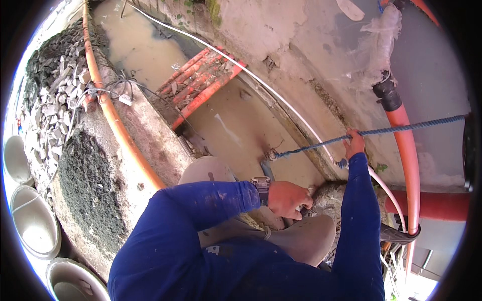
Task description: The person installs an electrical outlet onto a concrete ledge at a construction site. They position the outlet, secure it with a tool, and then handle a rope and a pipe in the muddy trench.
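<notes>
A taut blue rope (pixel 416 128) runs from the right edge down to a knotted, muddy end (pixel 273 154) at the brown water. My right hand (pixel 355 144) is closed around this rope at the side of the trench. My left hand (pixel 289 199), with a watch (pixel 261 189) at its wrist, is curled closed above my bent knee. What its fingers hold, if anything, is hidden. A grey-blue pipe-like piece (pixel 266 171) slants out of the water close to the left hand; its lower part is covered.
Muddy water (pixel 226 120) fills the trench, crossed by several orange pipes (pixel 206 85). A white hose (pixel 281 98) follows the right concrete wall. A thick orange pipe (pixel 406 155) stands at right. On the left are an orange conduit (pixel 118 123), gravel (pixel 50 105) and concrete pipes (pixel 35 220).
</notes>
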Tool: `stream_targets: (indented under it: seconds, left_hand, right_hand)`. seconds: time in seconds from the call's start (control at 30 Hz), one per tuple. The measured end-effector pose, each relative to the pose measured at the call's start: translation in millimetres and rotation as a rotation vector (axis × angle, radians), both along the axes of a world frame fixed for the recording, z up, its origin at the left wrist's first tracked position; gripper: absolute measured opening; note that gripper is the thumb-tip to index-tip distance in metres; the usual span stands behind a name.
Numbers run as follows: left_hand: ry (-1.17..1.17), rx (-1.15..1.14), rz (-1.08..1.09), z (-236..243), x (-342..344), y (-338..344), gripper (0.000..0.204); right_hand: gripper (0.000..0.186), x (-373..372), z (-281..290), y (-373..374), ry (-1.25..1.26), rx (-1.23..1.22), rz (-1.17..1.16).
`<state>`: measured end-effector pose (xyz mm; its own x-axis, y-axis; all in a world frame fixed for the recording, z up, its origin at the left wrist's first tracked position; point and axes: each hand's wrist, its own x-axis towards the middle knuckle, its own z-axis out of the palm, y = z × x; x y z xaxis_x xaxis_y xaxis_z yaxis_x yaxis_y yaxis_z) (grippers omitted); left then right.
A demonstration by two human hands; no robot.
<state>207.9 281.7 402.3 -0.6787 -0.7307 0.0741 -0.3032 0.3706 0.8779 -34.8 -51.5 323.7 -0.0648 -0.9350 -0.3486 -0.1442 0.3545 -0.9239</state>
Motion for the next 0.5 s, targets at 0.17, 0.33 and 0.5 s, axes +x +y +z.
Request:
stream_targets:
  seconds: [0.17,0.33,0.5]
  left_hand:
    - [0.031,-0.019,-0.122,15,4,-10,0.046]
    - [0.082,-0.022,-0.148,41,8,-8,0.045]
    - [0.051,0.026,-0.212,47,-2,-7,0.046]
  right_hand:
    - [0.018,-5,-23,-31,0.133,-0.207,0.141]
    - [0.047,39,-29,-22,0.087,-0.397,-0.009]
    - [0.057,21,-36,-15,0.167,-0.320,-0.130]
